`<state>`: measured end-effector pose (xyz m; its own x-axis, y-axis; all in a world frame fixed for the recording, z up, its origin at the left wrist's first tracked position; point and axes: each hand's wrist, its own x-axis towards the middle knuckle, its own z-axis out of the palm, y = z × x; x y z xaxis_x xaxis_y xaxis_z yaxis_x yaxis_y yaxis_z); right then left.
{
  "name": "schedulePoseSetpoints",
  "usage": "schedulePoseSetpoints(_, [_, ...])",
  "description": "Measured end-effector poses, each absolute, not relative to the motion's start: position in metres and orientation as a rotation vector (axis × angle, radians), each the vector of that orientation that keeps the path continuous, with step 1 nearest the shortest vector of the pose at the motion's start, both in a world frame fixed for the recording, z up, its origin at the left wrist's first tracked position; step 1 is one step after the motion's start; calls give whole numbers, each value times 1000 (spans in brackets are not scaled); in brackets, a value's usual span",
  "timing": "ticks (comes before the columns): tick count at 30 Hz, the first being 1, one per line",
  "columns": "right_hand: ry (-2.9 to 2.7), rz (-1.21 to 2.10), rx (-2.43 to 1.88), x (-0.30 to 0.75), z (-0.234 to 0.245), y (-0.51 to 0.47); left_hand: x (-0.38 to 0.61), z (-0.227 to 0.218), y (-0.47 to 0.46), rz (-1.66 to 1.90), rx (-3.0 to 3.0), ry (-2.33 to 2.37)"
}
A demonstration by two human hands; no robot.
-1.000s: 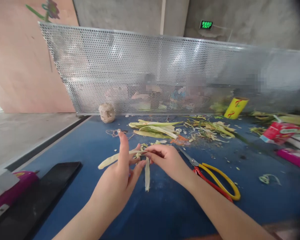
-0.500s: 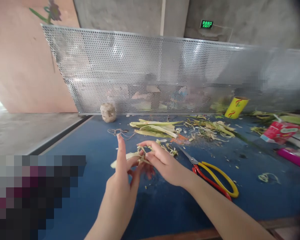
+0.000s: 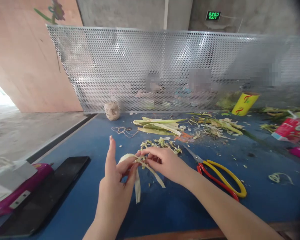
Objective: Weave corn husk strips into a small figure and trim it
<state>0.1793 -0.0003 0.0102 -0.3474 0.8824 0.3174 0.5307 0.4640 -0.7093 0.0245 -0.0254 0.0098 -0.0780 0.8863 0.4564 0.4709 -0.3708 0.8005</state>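
Note:
Pale strips of plant husk (image 3: 138,188) run between my hands above the blue table, knotted or twisted at the fingers. My left hand (image 3: 115,186) pinches them between fingers, its index finger pointing up. My right hand (image 3: 168,165) closes its fingertips on the same knotted part from the right. Two loose ends hang below. Just behind the hands lies a heap of small knotted husk pieces (image 3: 162,143). Scissors (image 3: 216,170) with one red and one yellow handle lie right of my right hand. Longer husk leaves (image 3: 160,126) are stacked farther back.
A black phone (image 3: 50,190) and a purple object (image 3: 43,170) lie at left. Thin thread (image 3: 123,131) and a pale roll (image 3: 112,110) are at back left. A yellow roll (image 3: 245,104), plant scraps (image 3: 215,126) and a red carton (image 3: 291,129) are at right. Perforated metal panel (image 3: 140,70) behind.
The view has shifted slightly. My fingers have moved closer together at the knotted part, and strip ends now hang down below them. My right hand's fingers have curled more.

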Motion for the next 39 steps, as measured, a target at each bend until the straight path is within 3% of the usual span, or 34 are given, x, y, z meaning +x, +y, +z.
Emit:
schedulePoseSetpoints(11, [-2152, 102, -1200, 177, 12, -6, 27, 12, -31, 1478, 1606, 1268])
schedulePoseSetpoints(21, [-2146, -89, -1176, 177, 7, -7, 20, 10, -22, 1386, 1573, 1390])
schedulePoseSetpoints(29, [-2177, -259, -1165, 181, 10, -10, 22, 12, -21, 1351, 1468, 1194])
schedulePoseSetpoints(35, [-2075, -67, -1149, 185, 8, -7, 28, 16, -28, 1386, 1407, 1092])
schedulePoseSetpoints(39, [-1866, 353, -1112, 179, 8, -6, 28, 14, -31, 1411, 1386, 1079])
